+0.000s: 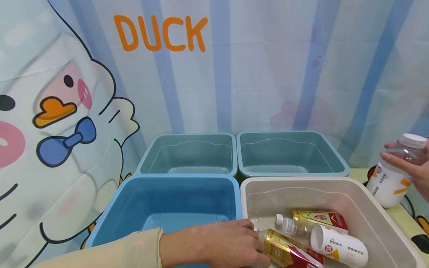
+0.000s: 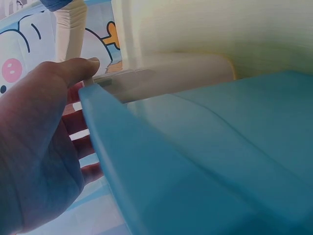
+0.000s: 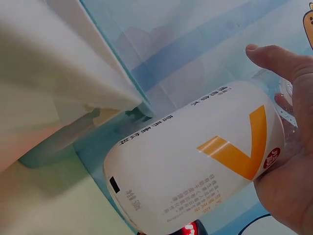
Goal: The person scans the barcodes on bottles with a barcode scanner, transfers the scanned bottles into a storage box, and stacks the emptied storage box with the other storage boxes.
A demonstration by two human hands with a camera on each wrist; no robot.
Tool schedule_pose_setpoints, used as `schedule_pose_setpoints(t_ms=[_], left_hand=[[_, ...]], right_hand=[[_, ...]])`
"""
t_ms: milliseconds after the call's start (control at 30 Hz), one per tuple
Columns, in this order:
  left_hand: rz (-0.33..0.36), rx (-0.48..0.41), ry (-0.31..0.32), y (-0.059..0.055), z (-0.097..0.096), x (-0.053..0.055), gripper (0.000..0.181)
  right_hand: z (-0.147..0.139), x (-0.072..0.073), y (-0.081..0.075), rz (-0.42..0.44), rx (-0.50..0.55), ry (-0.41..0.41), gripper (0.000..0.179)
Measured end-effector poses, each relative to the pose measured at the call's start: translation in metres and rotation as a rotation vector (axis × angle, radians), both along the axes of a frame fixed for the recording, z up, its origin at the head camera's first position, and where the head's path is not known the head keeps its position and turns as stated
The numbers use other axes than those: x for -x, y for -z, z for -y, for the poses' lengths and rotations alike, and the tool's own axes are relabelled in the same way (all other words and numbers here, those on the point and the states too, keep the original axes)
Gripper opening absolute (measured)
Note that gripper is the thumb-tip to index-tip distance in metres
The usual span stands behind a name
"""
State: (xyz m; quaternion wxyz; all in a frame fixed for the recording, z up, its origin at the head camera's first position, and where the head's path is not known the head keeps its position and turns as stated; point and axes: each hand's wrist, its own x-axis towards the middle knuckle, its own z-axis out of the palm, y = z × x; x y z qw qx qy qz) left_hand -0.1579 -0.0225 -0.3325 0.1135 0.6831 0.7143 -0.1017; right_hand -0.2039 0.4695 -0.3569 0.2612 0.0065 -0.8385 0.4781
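At the right edge of the head view, my right hand (image 1: pixel 420 167) grips a clear plastic bottle (image 1: pixel 390 184) with a white cap and a white label with orange marks. It tilts beside the beige bin (image 1: pixel 378 201), and its label fills the middle of the right wrist view. My left hand (image 1: pixel 231 242) reaches over the shared edge of the blue bin (image 1: pixel 157 176) and the beige bin. In the left wrist view its fingers pass behind the blue rim, so what they hold is hidden. Near those fingers lies a gold-and-red can (image 1: pixel 279 251).
Inside the beige bin lie another gold-and-red can (image 1: pixel 320 216), a small clear bottle (image 1: pixel 301 227) and a white-labelled bottle (image 1: pixel 342 247). Two teal bins (image 1: pixel 187 134) (image 1: pixel 278 132) stand behind. A printed duck curtain (image 1: pixel 261 74) hangs at the back.
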Motion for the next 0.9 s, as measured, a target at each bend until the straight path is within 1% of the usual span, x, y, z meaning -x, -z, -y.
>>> schedule_pose_setpoints(t_ms=[167, 300, 400, 533, 633, 767, 900], left_hand=[[-0.007, 0.001, 0.002, 0.001, -0.001, 0.0, 0.037], [0.0, -0.002, 0.0, 0.001, -0.001, 0.0, 0.038], [-0.003, 0.0, 0.0, 0.001, -0.001, 0.0, 0.037], [-0.02, 0.004, 0.006, 0.001, -0.001, -0.001, 0.035], [-0.03, 0.004, 0.011, 0.001, -0.001, -0.001, 0.033], [-0.032, 0.006, 0.01, 0.001, -0.001, -0.002, 0.033], [-0.026, 0.008, 0.005, 0.001, -0.001, -0.002, 0.035]], right_hand=[[0.001, 0.001, 0.01, 0.036, 0.021, 0.038, 0.054], [0.001, 0.002, 0.017, 0.06, 0.034, 0.035, 0.056], [0.0, 0.003, 0.02, 0.086, 0.048, 0.041, 0.057], [0.0, 0.004, 0.024, 0.142, 0.077, 0.058, 0.059], [-0.001, 0.005, 0.026, 0.168, 0.114, 0.064, 0.06], [-0.001, 0.006, 0.029, 0.167, 0.166, 0.071, 0.061], [-0.001, 0.006, 0.033, 0.166, 0.179, 0.081, 0.061]])
